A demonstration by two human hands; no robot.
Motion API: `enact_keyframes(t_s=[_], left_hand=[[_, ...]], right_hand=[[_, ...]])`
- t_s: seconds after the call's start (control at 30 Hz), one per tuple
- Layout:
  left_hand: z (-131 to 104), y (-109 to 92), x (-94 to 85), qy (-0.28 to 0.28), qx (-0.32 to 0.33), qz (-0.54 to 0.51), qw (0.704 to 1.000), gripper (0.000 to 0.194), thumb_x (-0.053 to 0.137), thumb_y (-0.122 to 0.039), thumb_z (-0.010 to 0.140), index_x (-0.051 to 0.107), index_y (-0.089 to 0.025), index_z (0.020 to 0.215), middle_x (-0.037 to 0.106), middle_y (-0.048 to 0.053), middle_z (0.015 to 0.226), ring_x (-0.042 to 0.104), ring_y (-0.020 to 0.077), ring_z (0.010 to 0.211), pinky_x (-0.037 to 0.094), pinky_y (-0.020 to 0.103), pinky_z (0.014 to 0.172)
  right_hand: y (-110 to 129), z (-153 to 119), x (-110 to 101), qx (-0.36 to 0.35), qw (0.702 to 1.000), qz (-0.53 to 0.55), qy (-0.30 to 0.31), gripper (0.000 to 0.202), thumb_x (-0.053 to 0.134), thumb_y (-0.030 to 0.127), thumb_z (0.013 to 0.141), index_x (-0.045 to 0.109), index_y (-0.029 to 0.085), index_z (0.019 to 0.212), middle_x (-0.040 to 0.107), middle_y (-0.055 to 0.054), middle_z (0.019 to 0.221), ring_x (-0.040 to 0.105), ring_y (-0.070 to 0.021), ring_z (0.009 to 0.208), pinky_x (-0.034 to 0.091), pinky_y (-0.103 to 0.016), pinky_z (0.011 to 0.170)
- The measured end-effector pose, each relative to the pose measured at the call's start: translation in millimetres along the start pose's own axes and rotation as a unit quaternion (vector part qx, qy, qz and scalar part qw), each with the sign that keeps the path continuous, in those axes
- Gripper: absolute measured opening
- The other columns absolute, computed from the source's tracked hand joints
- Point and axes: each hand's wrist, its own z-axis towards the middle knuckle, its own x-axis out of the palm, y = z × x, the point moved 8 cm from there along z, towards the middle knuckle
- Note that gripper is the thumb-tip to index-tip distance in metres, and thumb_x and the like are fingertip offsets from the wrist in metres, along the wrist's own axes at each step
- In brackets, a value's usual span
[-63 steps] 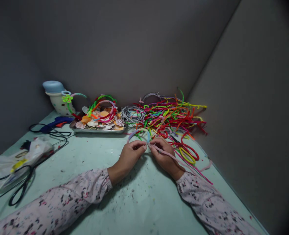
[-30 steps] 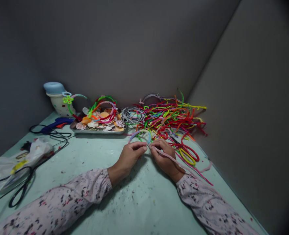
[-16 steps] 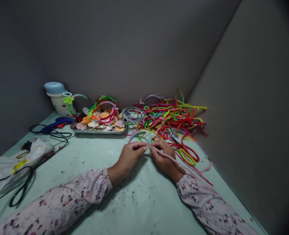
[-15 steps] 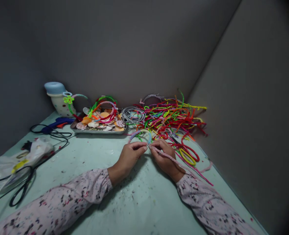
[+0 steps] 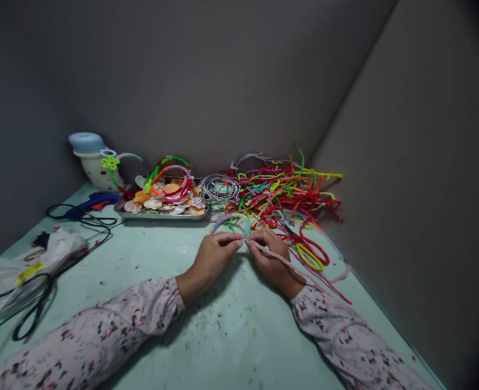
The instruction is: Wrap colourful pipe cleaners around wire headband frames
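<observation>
My left hand (image 5: pixel 210 261) is closed, thumb and forefinger pinching the end of a headband (image 5: pixel 247 225) wrapped in lilac, pale yellow and light blue pipe cleaner. Its arc rises behind my fingertips. My right hand (image 5: pixel 272 266) meets the left at that same end, its fingers pinched on a pale pink pipe cleaner (image 5: pixel 280 257). The strand's long tail runs back over my right hand toward the wrist. My fingertips hide where the pink strand meets the band.
Behind my hands lie a heap of coloured pipe cleaners (image 5: pixel 280 187), coiled grey bands (image 5: pixel 220 188), and a metal tray (image 5: pixel 162 216) of shells. Scissors (image 5: pixel 310 257) rest at right. A blue glue gun (image 5: pixel 87 205), its black cord, a cup (image 5: pixel 97 168) and a plastic bag (image 5: pixel 64 244) occupy the left.
The view has shifted slightly. Both hands keep the same pinch on the headband and the pink pipe cleaner, with hardly any movement.
</observation>
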Motion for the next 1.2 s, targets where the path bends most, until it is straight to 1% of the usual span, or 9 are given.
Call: enact_keyframes(t_s=[0.17,0.27,0.53,0.73,1.0,1.13,1.2], left_hand=[[0.9,-6.1,-2.6,-0.008,0.038,0.038,0.999,0.023,0.065,-0.026,0.077,0.076,-0.016,0.094,0.074,0.006,0.088,0.065,0.0190,0.082,0.049,0.030,0.074],[0.5,-9.4,-3.4,-0.009,0.061,0.056,0.997,0.022,0.064,-0.025,0.078,0.077,-0.017,0.094,0.074,0.007,0.090,0.064,0.0198,0.087,0.048,0.032,0.079],[-2.0,-20.0,-4.3,-0.019,0.096,0.112,0.989,0.020,0.062,-0.021,0.080,0.077,-0.018,0.092,0.072,0.006,0.083,0.062,0.0200,0.083,0.047,0.035,0.079],[-3.1,-22.7,-3.8,-0.019,0.114,0.145,0.983,0.022,0.060,-0.020,0.082,0.076,-0.017,0.096,0.068,0.006,0.081,0.060,0.0191,0.081,0.046,0.033,0.076],[-10.7,-34.2,-1.9,-0.023,0.189,0.177,0.966,0.023,0.057,-0.016,0.084,0.076,-0.020,0.096,0.062,0.004,0.076,0.056,0.0149,0.073,0.044,0.027,0.067],[-10.4,-33.4,-1.0,-0.017,0.195,0.185,0.963,0.023,0.057,-0.017,0.085,0.075,-0.020,0.097,0.062,0.004,0.076,0.057,0.0156,0.075,0.044,0.028,0.069],[-9.8,-32.0,-1.0,-0.015,0.189,0.187,0.964,0.023,0.056,-0.018,0.085,0.075,-0.020,0.099,0.062,0.004,0.078,0.057,0.0159,0.076,0.045,0.029,0.070]], right_hand=[[0.0,0.1,0.8,0.004,1.000,0.001,0.003,0.004,0.061,0.018,0.085,0.061,0.022,0.083,0.065,-0.003,0.080,0.060,-0.0171,0.075,0.048,-0.030,0.068],[-1.0,-0.1,1.3,0.007,1.000,0.002,0.005,0.004,0.061,0.019,0.086,0.062,0.021,0.083,0.065,-0.003,0.080,0.061,-0.0171,0.075,0.048,-0.030,0.068],[0.4,-0.3,0.8,0.005,1.000,0.003,0.007,0.004,0.060,0.021,0.086,0.062,0.022,0.083,0.066,-0.004,0.081,0.061,-0.0179,0.076,0.049,-0.032,0.068],[0.9,-0.3,1.6,-0.001,1.000,-0.003,0.015,0.004,0.060,0.020,0.086,0.061,0.022,0.083,0.065,-0.004,0.081,0.061,-0.0176,0.077,0.049,-0.031,0.068],[2.9,-0.2,2.6,-0.012,1.000,-0.003,0.022,0.004,0.060,0.019,0.086,0.062,0.022,0.085,0.065,-0.004,0.082,0.061,-0.0180,0.079,0.049,-0.032,0.070],[3.1,0.2,2.0,-0.016,1.000,-0.001,0.022,0.005,0.060,0.019,0.087,0.062,0.023,0.086,0.065,-0.004,0.084,0.061,-0.0189,0.082,0.051,-0.033,0.072],[3.0,0.6,0.5,-0.021,1.000,-0.003,0.015,0.005,0.060,0.019,0.086,0.062,0.023,0.088,0.064,-0.005,0.089,0.062,-0.0197,0.087,0.052,-0.035,0.076]])
